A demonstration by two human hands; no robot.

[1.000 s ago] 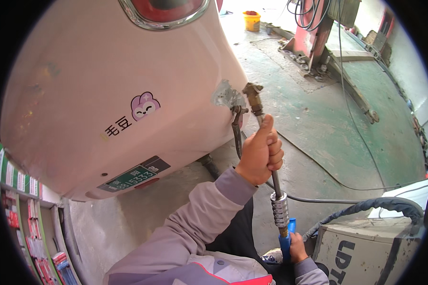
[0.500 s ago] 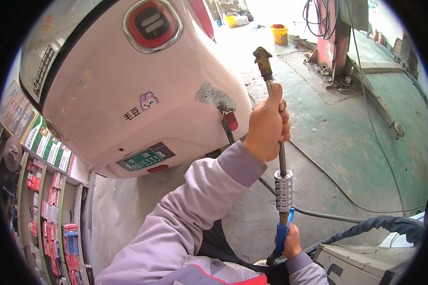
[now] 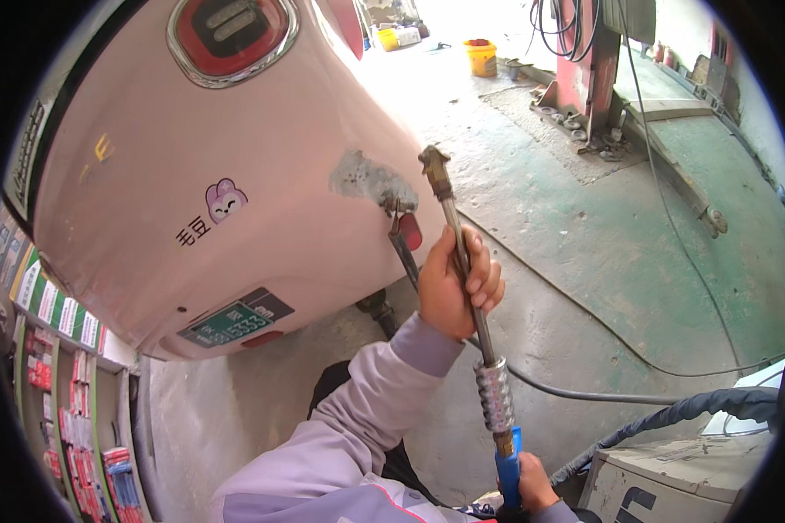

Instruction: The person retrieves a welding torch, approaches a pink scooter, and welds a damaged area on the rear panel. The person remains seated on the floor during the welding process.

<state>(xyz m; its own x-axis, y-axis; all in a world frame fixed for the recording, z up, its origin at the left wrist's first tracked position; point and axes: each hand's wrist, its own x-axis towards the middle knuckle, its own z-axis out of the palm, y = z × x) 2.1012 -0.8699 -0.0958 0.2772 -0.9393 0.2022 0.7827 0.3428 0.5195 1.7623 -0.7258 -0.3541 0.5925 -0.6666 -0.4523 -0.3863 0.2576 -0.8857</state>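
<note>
My left hand (image 3: 455, 286) is closed round the metal shaft of a dent puller (image 3: 482, 331), below its brass-coloured head (image 3: 436, 173). Lower down, my right hand (image 3: 536, 482) grips the tool's blue handle (image 3: 508, 471), just under a ribbed metal coil (image 3: 494, 397). The tool points up and away, its head beside the damaged patch (image 3: 366, 180) on a pink car's rear bumper (image 3: 279, 166); whether it touches cannot be told. A dark cable with a metal end (image 3: 399, 234) stands against the bumper beside the red reflector (image 3: 412, 228).
At the lower right stands a beige machine (image 3: 663, 479) with a thick sleeved cable (image 3: 672, 417). Thin cables (image 3: 576, 305) cross the green-grey floor. A red post (image 3: 587, 78) and yellow bucket (image 3: 481, 61) are farther off. Shelves of packages (image 3: 78, 418) line the left.
The view has shifted closer to the bumper. The puller's head has come left and down beside the damaged patch, and both hands still hold the tool. My left hand has turned, its fingers now showing.
</note>
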